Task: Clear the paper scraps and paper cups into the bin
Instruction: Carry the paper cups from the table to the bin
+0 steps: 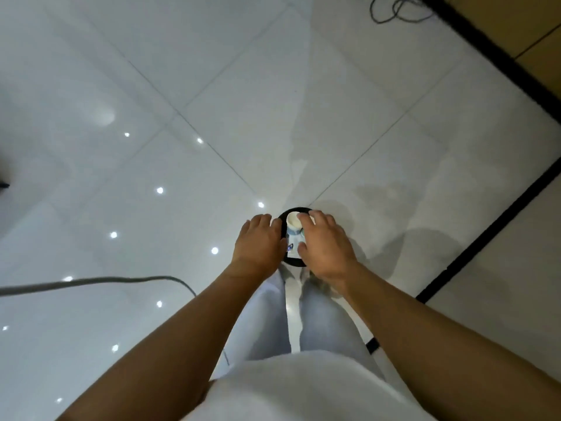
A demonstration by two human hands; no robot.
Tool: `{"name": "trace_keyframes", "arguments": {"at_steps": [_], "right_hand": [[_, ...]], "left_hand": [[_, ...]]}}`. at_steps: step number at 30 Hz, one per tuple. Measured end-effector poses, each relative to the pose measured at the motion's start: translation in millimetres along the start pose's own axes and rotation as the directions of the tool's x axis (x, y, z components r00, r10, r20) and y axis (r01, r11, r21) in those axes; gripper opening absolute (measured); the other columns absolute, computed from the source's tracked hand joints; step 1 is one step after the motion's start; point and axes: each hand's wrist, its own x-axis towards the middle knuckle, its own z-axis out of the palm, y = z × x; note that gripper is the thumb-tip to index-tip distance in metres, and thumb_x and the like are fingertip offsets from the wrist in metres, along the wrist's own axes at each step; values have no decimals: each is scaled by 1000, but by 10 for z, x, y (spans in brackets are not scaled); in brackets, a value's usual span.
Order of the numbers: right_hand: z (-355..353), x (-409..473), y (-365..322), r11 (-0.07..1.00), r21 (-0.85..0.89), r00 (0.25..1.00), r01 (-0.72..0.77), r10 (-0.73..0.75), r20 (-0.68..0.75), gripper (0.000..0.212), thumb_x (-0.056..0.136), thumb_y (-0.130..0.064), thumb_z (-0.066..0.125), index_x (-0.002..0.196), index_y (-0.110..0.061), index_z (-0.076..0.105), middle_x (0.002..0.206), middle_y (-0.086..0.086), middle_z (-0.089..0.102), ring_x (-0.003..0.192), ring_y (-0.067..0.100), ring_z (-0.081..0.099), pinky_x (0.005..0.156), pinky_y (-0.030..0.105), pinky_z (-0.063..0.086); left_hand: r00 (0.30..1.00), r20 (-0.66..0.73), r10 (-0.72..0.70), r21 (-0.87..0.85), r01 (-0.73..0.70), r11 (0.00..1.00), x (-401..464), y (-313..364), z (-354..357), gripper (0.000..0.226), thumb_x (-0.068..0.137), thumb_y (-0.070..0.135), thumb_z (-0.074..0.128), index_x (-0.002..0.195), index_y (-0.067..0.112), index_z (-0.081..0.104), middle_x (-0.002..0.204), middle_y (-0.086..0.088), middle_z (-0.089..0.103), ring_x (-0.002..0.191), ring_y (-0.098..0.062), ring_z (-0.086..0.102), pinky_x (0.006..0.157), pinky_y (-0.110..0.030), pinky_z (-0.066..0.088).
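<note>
A round black bin (pixel 293 263) stands on the white tiled floor just ahead of my feet. My right hand (pixel 324 244) hovers over the bin's opening and grips a white paper cup (pixel 294 221) with a blue band, its mouth facing up. A white printed paper scrap (pixel 294 247) shows just below the cup, between my two hands. My left hand (pixel 258 243) hangs over the bin's left rim, back upward. Its fingers point down and away, so whether they hold anything is hidden.
A grey cable (pixel 91 281) runs across the floor at the left. A black floor strip (pixel 485 235) crosses at the right, and a loose dark cord (pixel 394 10) lies at the top right. My legs in pale trousers (pixel 303 323) stand right behind the bin.
</note>
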Motion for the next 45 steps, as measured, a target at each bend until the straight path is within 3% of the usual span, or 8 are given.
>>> {"name": "trace_keyframes", "arguments": {"at_steps": [5,11,17,22,31,35,45], "right_hand": [[-239,-378,-400,991,-108,995,84,-78,58,56,93,-25,56,144,-19,33,145,7,38,130,27,38,106,37,39],[-235,-487,-1090,942,-228,966,248,-222,131,51,94,-24,50,142,-19,33,144,7,38,130,28,36,106,40,35],[-6,-516,-2087,862,-266,900,431,-387,202,52,94,-26,49,143,-17,32,144,9,38,129,28,38,105,38,37],[403,-516,-3032,806,-295,853,513,-441,280,52,94,-28,49,143,-17,33,142,8,40,126,27,41,104,37,38],[1148,-473,-4942,639,-354,729,683,-566,384,52,94,-28,48,143,-18,33,141,6,41,125,26,42,102,35,38],[1345,-407,-5643,553,-368,664,748,-609,434,53,94,-29,49,144,-18,32,142,6,40,125,26,42,101,35,39],[1543,354,-7370,410,-352,540,841,-665,516,58,94,-29,51,147,-20,29,147,6,36,129,26,38,105,36,37]], "left_hand": [[992,-78,-104,-66,98,993,-665,-41,-233,41,97,33,42,132,11,46,135,-8,49,126,-24,41,105,-32,31],[937,-126,-327,-187,301,935,-1349,-545,-163,45,98,37,40,135,13,43,139,-6,46,129,-23,39,110,-33,29],[852,-112,-511,-307,460,833,-1978,-1285,-117,45,98,38,40,135,13,43,138,-5,46,128,-22,40,108,-32,31],[792,-83,-604,-369,539,757,-2459,-2202,-70,43,98,38,39,133,13,44,136,-5,47,127,-21,40,107,-31,30],[672,-82,-736,-520,601,607,-3378,-3871,-16,45,98,38,39,136,15,42,138,-4,46,127,-19,40,107,-29,32],[586,-70,-807,-585,631,509,-3700,-4432,9,47,98,38,39,139,13,40,141,-5,44,130,-21,39,109,-30,31],[425,-26,-905,-664,669,333,-3826,-5979,-321,48,98,39,40,139,14,39,139,-5,45,129,-21,39,108,-30,31]]}}
